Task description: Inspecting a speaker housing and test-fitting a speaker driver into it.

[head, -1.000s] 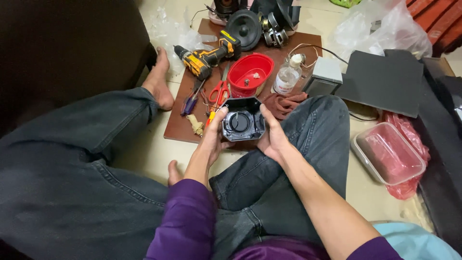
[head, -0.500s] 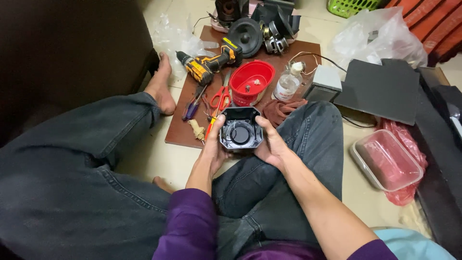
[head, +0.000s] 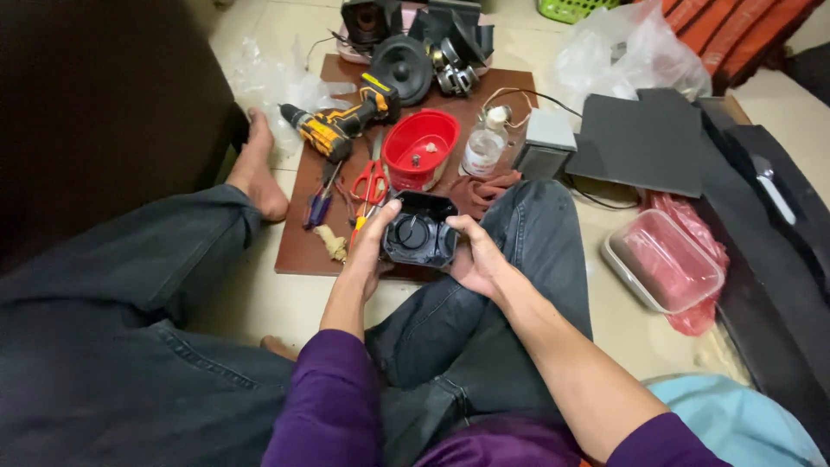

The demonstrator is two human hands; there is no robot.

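Left hand (head: 370, 251) and right hand (head: 474, 259) both gripping black speaker housing (head: 419, 231), 1 on each side, holding it above lap, open face pointing up. Housing hovering over near edge of brown board (head: 298, 246). On board just beyond: red bowl (head: 421, 147), red-handled scissors (head: 370, 183), yellow-black drill (head: 339, 124), clear bottle (head: 482, 149). Clear lidded container (head: 664, 259) lying on floor at right.

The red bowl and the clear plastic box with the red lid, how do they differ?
The red bowl is oval, open-topped and sits on the brown board; the clear plastic box is rectangular, closed with a lid and sits on the floor. The bowl holds a few small bits; the box's contents are unclear. Both are plastic-looking containers with red colour.
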